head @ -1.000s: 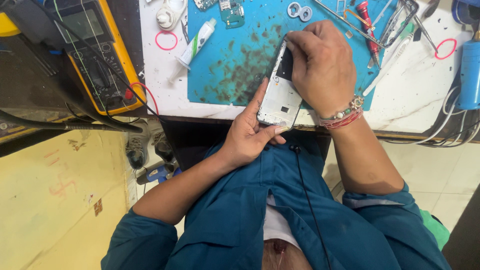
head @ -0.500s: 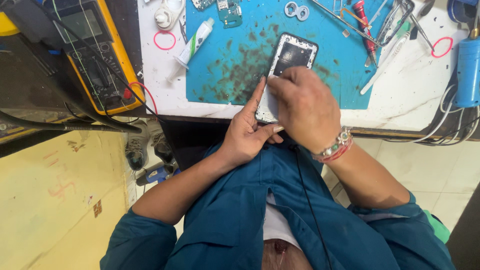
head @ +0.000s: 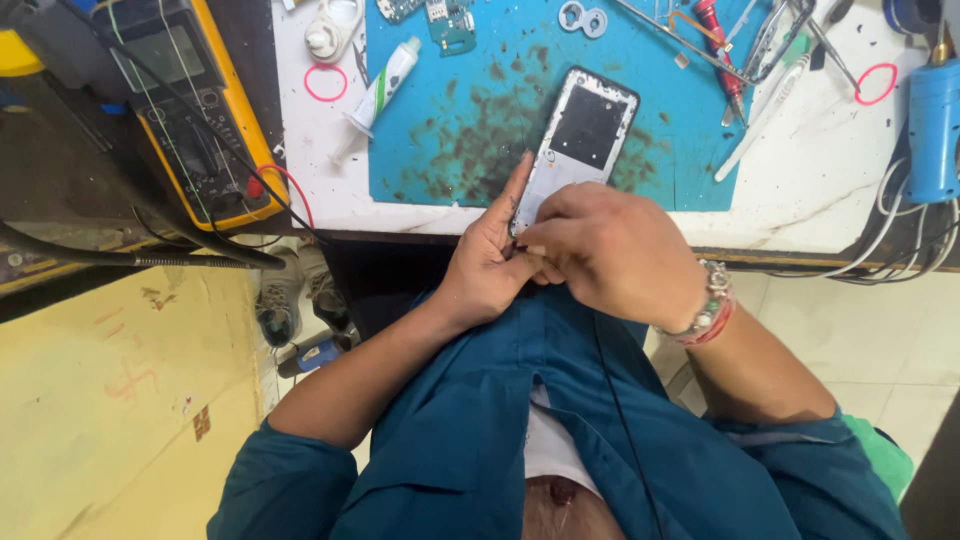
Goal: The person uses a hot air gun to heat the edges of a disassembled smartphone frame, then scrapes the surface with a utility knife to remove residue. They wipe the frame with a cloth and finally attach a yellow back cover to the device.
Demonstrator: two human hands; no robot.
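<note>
An opened phone body, pale frame with a dark inner panel, lies tilted over the near edge of a stained blue work mat. My left hand cradles its lower end from the left, index finger stretched along its side. My right hand, with a beaded bracelet at the wrist, covers the phone's bottom end, fingers pinched against it. Whether a small tool sits between the fingers is hidden.
A yellow multimeter with leads stands at left. A white glue tube, circuit boards, tweezers and a red screwdriver lie on the white bench. A blue tool with cables is at right.
My right hand slid down from the phone's upper half to its bottom end, uncovering the dark inner panel. My left hand kept its hold.
</note>
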